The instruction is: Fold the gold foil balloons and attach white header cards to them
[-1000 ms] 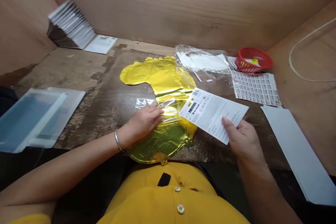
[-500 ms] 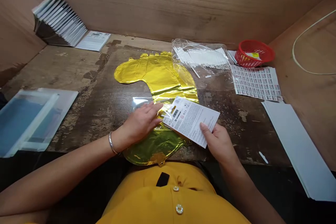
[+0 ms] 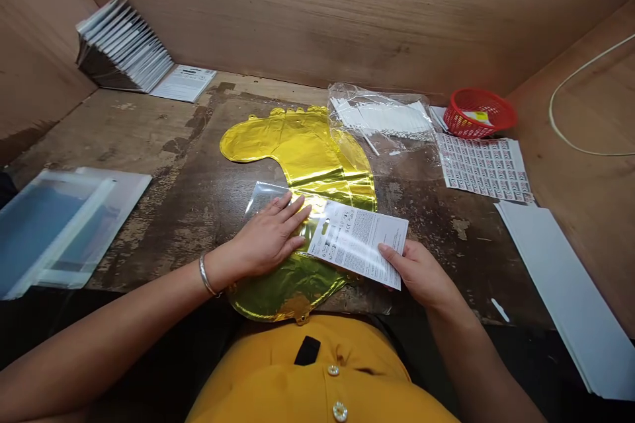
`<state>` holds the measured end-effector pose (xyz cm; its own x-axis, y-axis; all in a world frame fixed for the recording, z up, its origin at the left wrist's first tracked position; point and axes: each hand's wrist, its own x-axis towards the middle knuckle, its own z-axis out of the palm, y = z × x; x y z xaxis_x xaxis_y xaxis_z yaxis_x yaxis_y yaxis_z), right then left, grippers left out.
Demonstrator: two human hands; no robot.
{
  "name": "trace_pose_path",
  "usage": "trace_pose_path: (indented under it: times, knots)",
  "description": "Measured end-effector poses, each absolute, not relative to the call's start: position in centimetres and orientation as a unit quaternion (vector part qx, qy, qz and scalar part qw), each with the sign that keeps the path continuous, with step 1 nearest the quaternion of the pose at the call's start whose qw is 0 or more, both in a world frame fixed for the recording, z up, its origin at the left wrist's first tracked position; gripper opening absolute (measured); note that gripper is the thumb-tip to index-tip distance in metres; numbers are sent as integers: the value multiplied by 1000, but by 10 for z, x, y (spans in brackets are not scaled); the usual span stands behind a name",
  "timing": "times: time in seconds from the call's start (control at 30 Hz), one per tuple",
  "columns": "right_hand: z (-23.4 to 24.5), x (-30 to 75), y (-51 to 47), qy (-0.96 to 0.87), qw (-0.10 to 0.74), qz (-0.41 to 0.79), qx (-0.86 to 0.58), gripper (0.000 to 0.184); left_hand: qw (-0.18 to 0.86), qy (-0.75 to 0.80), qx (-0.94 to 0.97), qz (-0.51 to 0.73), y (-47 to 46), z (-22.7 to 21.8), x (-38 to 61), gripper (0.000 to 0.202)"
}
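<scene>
1. Gold foil balloon (image 3: pixel 297 152), foot-shaped and lying flat, sits mid-bench on a worn wooden workbench (image 3: pixel 193 145), just in front of the person's mustard-yellow shirt (image 3: pixel 317 377). Toe-like lobes run along its far edge.
2. Left hand (image 3: pixel 268 238): open and palm down, fingers spread, no grip. It rests on a clear plastic sleeve (image 3: pixel 265 199) that lies across the balloon's middle. The flat press probably keeps the slippery film and foil from sliding. Whether the balloon is inside the sleeve cannot be told from this view.
3. Right hand (image 3: pixel 421 274): thumb and fingers pinched together on the lower right corner of a printed card (image 3: pixel 357 243). Holding it by the corner leaves the printed face uncovered. The card's far end lies over the sleeve, just beside the left fingertips.
4. Beyond the balloon, a clear bag of white sticks (image 3: pixel 380 115) touches the foil, within easy reach. Red plastic basket (image 3: pixel 479 112) and a sheet of printed labels (image 3: pixel 483 168) lie to the right, seemingly kept apart as supplies.
5. Far left corner: a leaning row of packaged cards (image 3: pixel 122 46). Near left: stacked clear sleeves (image 3: pixel 64 231). Near right: long white strips (image 3: pixel 565 297). All sit outside the hands' working space, which suggests deliberate staging.
</scene>
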<state>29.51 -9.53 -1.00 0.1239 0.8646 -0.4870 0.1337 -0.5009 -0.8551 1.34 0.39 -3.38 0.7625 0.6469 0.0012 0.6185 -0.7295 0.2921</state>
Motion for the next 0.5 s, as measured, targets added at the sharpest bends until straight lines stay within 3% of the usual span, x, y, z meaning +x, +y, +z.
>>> trace_pose_path:
  times: [0.5]
  knots:
    - [-14, 282, -61, -378, 338, 574, -643, 45, 119, 296, 947, 25, 13, -33, 15, 57]
